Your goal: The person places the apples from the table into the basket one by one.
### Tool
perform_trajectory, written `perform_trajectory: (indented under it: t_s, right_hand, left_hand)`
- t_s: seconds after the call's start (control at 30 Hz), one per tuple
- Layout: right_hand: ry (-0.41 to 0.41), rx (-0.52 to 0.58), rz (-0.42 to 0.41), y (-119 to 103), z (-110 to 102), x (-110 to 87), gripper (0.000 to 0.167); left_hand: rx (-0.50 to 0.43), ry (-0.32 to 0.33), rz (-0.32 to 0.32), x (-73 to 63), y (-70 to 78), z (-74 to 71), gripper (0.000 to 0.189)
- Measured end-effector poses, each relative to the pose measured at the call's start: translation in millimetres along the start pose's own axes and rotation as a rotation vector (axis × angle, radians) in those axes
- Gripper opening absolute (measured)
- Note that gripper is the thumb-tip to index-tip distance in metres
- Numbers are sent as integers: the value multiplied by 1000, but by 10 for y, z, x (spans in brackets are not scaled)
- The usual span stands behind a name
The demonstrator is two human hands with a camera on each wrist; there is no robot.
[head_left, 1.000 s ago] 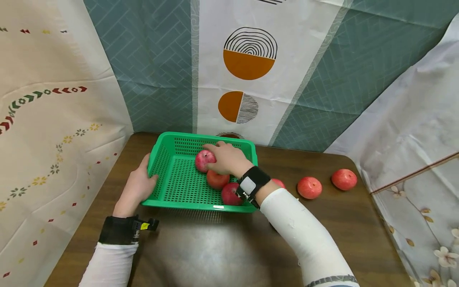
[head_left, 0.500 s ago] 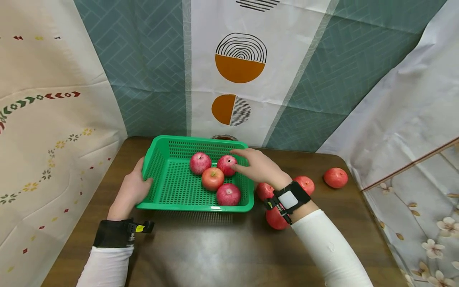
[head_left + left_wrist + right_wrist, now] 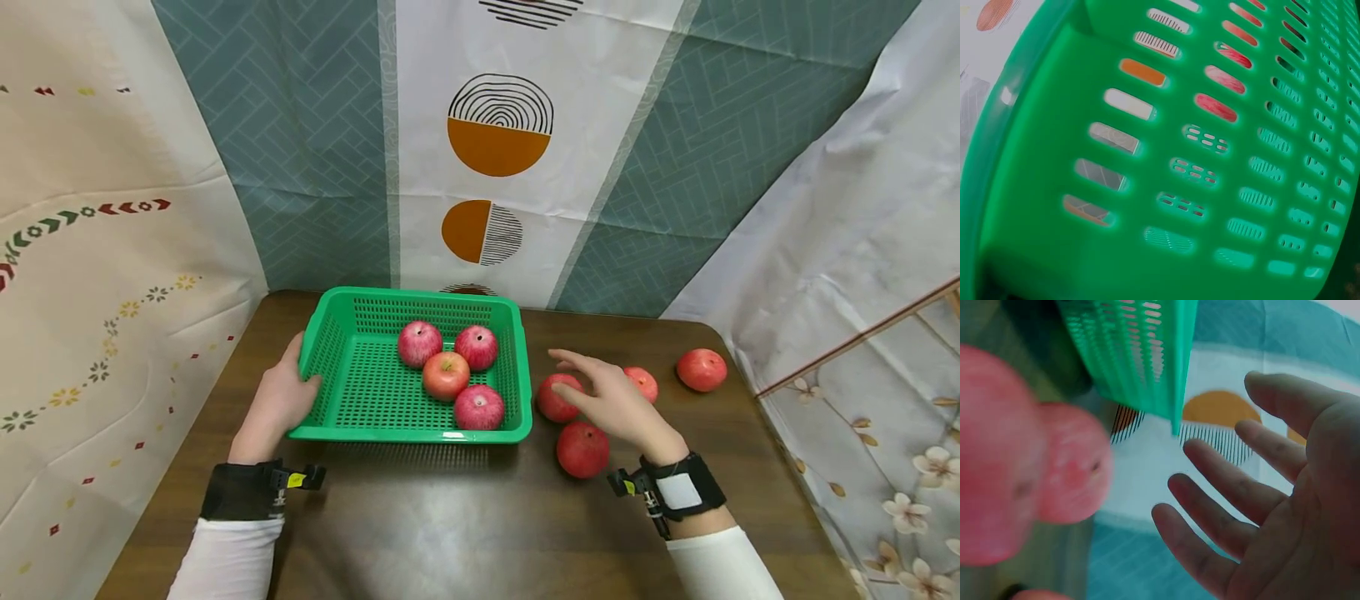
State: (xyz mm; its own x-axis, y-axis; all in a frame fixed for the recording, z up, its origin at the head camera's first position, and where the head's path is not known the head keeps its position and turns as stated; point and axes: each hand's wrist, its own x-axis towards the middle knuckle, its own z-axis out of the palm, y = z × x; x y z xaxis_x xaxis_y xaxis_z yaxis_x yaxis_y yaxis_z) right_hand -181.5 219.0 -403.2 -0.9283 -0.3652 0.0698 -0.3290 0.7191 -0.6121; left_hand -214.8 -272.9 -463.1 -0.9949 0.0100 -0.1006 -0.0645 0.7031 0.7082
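Observation:
A green plastic basket (image 3: pixel 420 436) stands on the table with several red apples grouped in its right half; one is a lighter, orange-red apple (image 3: pixel 446 377). At the basket's left end my left hand (image 3: pixel 279 398) holds the rim, thumb over the edge. The left wrist view is filled by the slotted green wall. To the right of the basket my right hand (image 3: pixel 613 402) hovers with spread fingers and holds nothing. It partly covers an apple (image 3: pixel 552 403) beside the basket; a darker red apple (image 3: pixel 582 450) sits nearer the front.
Two more apples lie farther right: one partly behind the right hand (image 3: pixel 642 382), the other near the table's right edge (image 3: pixel 701 370). Patterned cloth (image 3: pixel 322 167) hangs behind the brown table (image 3: pixel 420 533) and along both sides.
My right hand has let go of an apple inside the basket, at the back right, and moved right, out over the apples on the table. My left hand has stayed on the basket's rim.

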Motion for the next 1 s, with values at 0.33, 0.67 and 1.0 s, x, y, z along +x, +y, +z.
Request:
perform_trajectory:
  t_s: [0.33,0.67,1.0]
  right_hand:
    - [124,37,102,463,272,-613,63]
    - [86,-28,59,576,608,-811,71]
    - [125,-70,193,544,797,-763,77]
  left_hand:
    - [11,-4,4,15,-21,14,80]
    - [10,0,9,19,-38,3,81]
    - [4,3,9,27,0,-4,81]
